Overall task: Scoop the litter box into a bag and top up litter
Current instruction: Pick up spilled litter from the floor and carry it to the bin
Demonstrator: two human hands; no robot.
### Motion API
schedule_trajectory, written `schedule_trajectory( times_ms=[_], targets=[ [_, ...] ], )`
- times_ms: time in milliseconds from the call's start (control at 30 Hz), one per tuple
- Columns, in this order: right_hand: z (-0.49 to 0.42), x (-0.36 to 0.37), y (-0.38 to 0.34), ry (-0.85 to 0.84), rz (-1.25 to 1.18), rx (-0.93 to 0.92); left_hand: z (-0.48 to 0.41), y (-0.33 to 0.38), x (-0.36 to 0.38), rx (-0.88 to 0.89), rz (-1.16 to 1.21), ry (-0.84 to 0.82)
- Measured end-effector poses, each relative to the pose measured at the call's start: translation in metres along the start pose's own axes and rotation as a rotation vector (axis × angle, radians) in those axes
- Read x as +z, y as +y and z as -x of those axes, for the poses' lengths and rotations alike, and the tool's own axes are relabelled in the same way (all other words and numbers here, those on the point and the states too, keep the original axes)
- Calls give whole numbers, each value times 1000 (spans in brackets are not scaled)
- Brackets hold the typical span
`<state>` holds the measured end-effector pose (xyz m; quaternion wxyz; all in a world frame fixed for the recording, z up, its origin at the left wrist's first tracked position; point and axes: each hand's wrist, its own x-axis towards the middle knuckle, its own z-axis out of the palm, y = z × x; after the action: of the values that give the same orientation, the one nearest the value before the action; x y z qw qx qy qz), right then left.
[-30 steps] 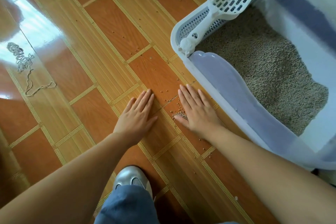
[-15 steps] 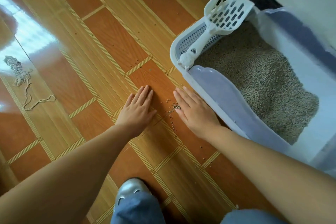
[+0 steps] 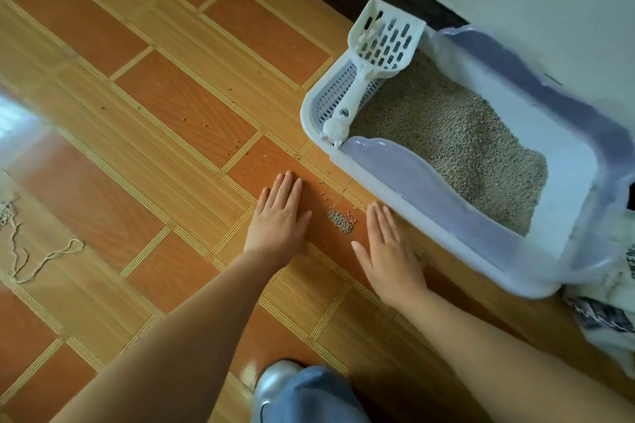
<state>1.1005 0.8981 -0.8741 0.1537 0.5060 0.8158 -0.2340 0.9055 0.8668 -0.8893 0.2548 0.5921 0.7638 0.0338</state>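
Both hands [image 3: 280, 216] farther apart now

Beside the smooth white-and-lilac plastic litter box [image 3: 405, 182] with its grainy, matt litter [image 3: 457, 144] and slotted plastic scoop [image 3: 381, 48], the wood-patterned floor [image 3: 165, 106] looks glossy.

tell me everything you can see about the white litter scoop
The white litter scoop looks like moulded plastic. Its wide slotted head with raised side walls points toward the wall, and a tapered handle runs back to a rounded, figure-like knob with a hole just above it. It lies across the corner of the litter box, the handle over the lilac grid step, the knob on the rim. It looks empty; neither hand touches it.
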Motion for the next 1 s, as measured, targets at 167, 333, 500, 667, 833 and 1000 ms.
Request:
schedule_trajectory(
  times_ms=[167, 333, 500, 667, 833, 1000],
  targets=[
    [-3, 32, -17, 178, -8, 140, 9, 9, 22, 160, 44, 82],
    [-10, 50, -18, 325, 61, 168, 22, 13, 30, 313, 167, 93],
    [-10, 52, -15, 359, 138, 39, 22, 5, 34, 206, 202, 241],
    [-19, 51, -39, 354, 136, -2, 26, 3, 36, 187, 199, 233],
    [-23, 48, -41, 345, 57, -72, 24, -4, 33, 86, 180, 319],
    [-30, 35, -17, 460, 209, -93, 18, -21, 31, -69, 3, 335]
  ],
)
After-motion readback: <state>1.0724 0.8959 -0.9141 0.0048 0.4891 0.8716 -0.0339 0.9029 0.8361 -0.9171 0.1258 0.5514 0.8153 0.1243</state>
